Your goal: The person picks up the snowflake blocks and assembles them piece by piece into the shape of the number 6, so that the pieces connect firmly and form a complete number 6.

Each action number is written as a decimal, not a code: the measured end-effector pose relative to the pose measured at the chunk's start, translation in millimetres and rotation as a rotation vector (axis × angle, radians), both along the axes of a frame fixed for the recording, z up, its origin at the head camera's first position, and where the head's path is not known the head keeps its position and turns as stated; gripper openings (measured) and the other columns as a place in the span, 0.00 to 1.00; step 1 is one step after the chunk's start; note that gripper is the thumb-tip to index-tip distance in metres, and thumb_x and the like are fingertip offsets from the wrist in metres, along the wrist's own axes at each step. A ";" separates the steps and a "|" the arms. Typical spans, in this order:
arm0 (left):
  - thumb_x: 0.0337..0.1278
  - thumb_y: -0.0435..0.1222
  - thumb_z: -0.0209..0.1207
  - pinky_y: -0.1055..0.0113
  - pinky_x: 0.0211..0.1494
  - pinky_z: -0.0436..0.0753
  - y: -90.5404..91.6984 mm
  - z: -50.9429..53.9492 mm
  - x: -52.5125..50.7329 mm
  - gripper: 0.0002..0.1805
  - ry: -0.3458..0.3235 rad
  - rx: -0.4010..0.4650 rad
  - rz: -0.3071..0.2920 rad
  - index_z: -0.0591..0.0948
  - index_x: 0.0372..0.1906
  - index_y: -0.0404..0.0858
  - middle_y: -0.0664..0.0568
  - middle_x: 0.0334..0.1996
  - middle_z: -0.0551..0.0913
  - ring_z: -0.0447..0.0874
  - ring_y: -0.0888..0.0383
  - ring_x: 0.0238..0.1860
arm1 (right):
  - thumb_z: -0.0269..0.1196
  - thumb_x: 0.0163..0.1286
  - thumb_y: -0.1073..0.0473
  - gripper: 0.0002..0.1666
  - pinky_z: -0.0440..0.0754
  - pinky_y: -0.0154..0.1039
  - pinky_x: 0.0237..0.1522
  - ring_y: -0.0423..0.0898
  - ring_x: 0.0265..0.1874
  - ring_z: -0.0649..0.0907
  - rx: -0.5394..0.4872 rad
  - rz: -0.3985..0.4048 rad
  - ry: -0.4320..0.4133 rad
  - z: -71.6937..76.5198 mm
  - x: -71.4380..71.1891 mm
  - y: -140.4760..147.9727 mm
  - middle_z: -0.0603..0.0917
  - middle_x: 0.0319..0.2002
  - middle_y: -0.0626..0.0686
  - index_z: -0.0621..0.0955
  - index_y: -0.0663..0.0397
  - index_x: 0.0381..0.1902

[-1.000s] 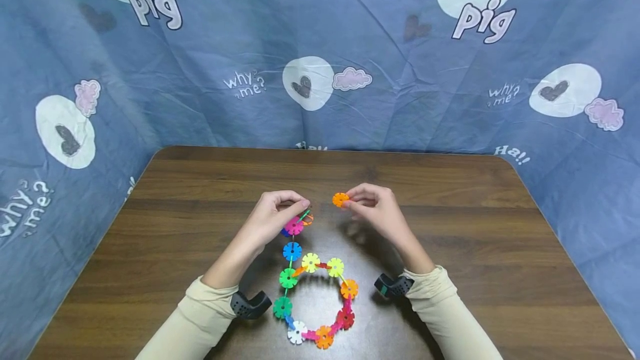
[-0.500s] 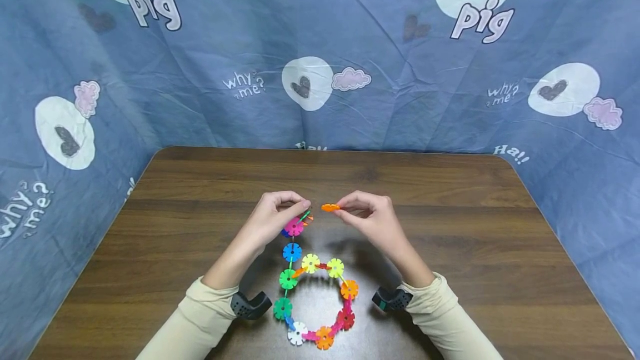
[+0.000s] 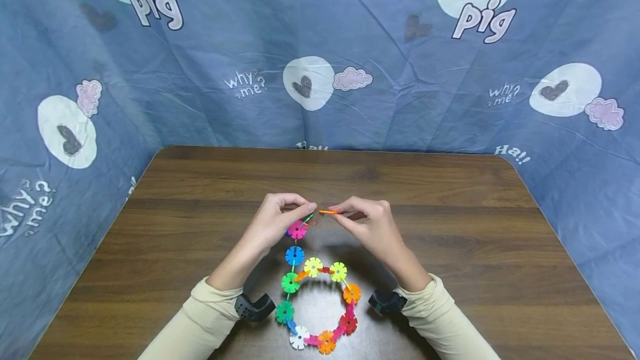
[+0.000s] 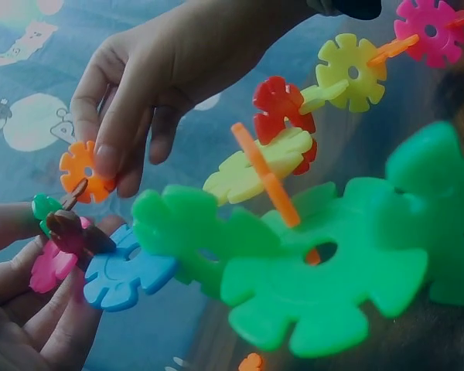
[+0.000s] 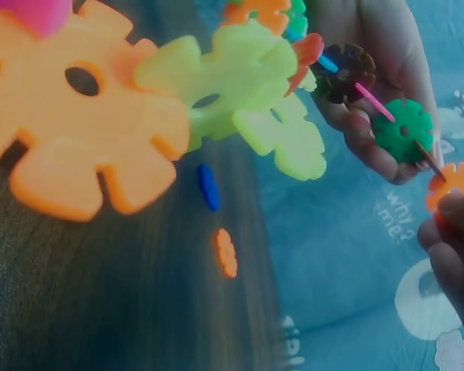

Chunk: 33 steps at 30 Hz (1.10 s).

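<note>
My left hand (image 3: pixel 281 218) holds the upper end of a chain of notched plastic snowflake discs, its fingers around a green disc (image 5: pixel 404 131) and a pink disc (image 3: pixel 297 230). A brown disc (image 5: pixel 430 160) stands edge-on from the green one. My right hand (image 3: pixel 371 225) pinches an orange snowflake disc (image 3: pixel 328 212) between thumb and fingers, edge-on in the head view. In the right wrist view the orange disc's rim meets the brown disc; whether they interlock I cannot tell. Below, the chain runs through a blue disc (image 3: pixel 295 255) into a ring of joined discs.
The ring, with a white disc (image 3: pixel 299 338) and a red disc (image 3: pixel 348 324), lies between my forearms on the wooden table (image 3: pixel 450 226). A loose blue disc (image 5: pixel 208 187) and a loose orange one appear in the right wrist view. A blue printed cloth (image 3: pixel 390 110) hangs behind.
My right hand has moved left, bringing the orange disc up to my left hand. That disc has turned from face-on to edge-on. The left hand and chain have shifted slightly right.
</note>
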<state>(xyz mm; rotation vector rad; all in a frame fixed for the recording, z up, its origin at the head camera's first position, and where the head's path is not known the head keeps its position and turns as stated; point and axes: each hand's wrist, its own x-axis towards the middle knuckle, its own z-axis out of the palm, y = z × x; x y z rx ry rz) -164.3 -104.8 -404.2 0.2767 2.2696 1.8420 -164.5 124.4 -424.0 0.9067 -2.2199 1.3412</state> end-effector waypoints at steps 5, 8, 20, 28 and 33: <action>0.69 0.40 0.65 0.68 0.46 0.87 1.7 -0.3 0.9 0.15 0.018 0.027 -0.001 0.88 0.42 0.29 0.40 0.34 0.92 0.93 0.54 0.37 | 0.75 0.60 0.71 0.06 0.89 0.32 0.36 0.48 0.33 0.93 -0.041 0.019 0.031 -2.2 -0.7 -1.8 0.93 0.34 0.55 0.89 0.58 0.33; 0.69 0.39 0.65 0.69 0.41 0.86 3.3 0.9 1.6 0.14 0.025 0.028 0.014 0.89 0.41 0.29 0.41 0.33 0.92 0.92 0.56 0.34 | 0.75 0.59 0.71 0.05 0.89 0.31 0.37 0.49 0.33 0.93 -0.058 0.027 0.040 -3.5 -0.7 -2.7 0.93 0.34 0.56 0.89 0.59 0.32; 0.69 0.36 0.65 0.64 0.36 0.90 5.4 2.2 3.4 0.14 -0.010 0.087 0.049 0.87 0.42 0.25 0.37 0.33 0.92 0.93 0.58 0.30 | 0.75 0.56 0.76 0.08 0.90 0.34 0.33 0.51 0.30 0.93 -0.098 0.016 0.108 -6.9 0.6 -8.4 0.92 0.31 0.59 0.87 0.62 0.29; 0.70 0.36 0.64 0.51 0.45 0.91 6.0 3.4 3.1 0.14 -0.014 0.080 0.004 0.87 0.43 0.25 0.35 0.36 0.91 0.94 0.45 0.37 | 0.75 0.56 0.75 0.08 0.89 0.30 0.37 0.49 0.31 0.93 -0.083 0.070 0.096 -7.5 -4.1 -5.3 0.92 0.31 0.58 0.89 0.61 0.30; 0.70 0.38 0.64 0.60 0.45 0.91 1.2 3.8 2.0 0.15 -0.021 0.068 -0.005 0.87 0.44 0.27 0.36 0.38 0.92 0.94 0.44 0.40 | 0.75 0.57 0.75 0.09 0.90 0.33 0.37 0.49 0.32 0.93 -0.078 0.068 0.094 -7.4 -4.9 -7.7 0.93 0.32 0.57 0.88 0.60 0.32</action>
